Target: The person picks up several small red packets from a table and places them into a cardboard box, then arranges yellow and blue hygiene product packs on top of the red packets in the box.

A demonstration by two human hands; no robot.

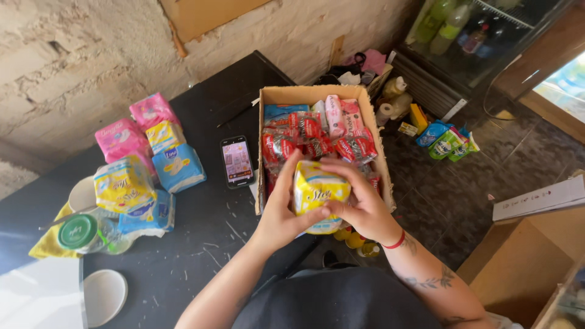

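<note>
A yellow and white soft packet (320, 194) sits between both hands, held up over the near end of an open cardboard box (373, 131) that rests at the right edge of the black tabletop (201, 244). The left hand (281, 210) wraps its left side with the thumb across the front, and the right hand (359, 201) closes on its right side, fingers curled over the top, so both hands are clamped on the packet. A red band (397, 242) circles the right wrist.

The box beneath is filled with red wrapped packs (304, 140) and a few pink ones (341, 116) toward its far end. Just left of the box a phone (237, 161) lies face up with its screen lit. Farther left, toward the far left corner of the tabletop, stands a cluster of soft packets: pink packets (131, 128), a blue packet (178, 167) and a yellow packet (122, 186). Near the left edge are a jar with a green lid (79, 233) on a yellow cloth (49, 244), and a white lid (105, 295) lies by the near edge
</note>
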